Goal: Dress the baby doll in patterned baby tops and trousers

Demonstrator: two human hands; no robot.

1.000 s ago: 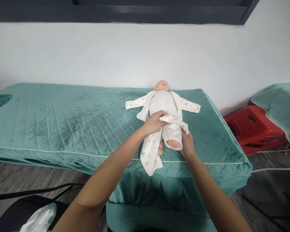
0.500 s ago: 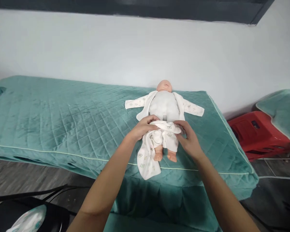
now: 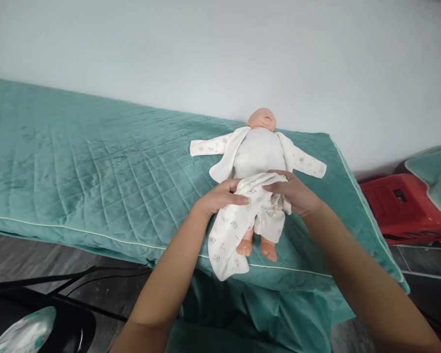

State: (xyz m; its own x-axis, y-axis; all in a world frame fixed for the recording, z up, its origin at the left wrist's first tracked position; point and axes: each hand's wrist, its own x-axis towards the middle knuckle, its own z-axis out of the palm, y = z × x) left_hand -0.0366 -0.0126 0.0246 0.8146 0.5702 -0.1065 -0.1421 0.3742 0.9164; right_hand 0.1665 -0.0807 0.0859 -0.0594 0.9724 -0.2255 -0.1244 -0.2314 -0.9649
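Note:
A baby doll point(image 3: 262, 152) lies on its back on the green quilted bed, head toward the wall and bare feet near the front edge. Its white printed jacket point(image 3: 224, 162) hangs open, sleeves spread to both sides. Over the doll's legs, white printed baby pants point(image 3: 235, 230) are bunched, one pant leg hanging flat toward the bed's edge. My left hand point(image 3: 226, 195) pinches the cloth at the waist on the left, thumb on top. Opposite it, my right hand point(image 3: 294, 191) grips the waist's right side; the cloth hides some of its fingertips.
The green quilted bed point(image 3: 113, 162) stretches left along a white wall point(image 3: 169, 54). A red plastic stool point(image 3: 404, 208) stands at the right, partly under green cloth. At the lower left, a patterned white bundle point(image 3: 29, 331) rests on something black.
My hands have drawn the pants' waist cloth up and spread it flatter over the doll's lower belly. The view has shifted downward and closer.

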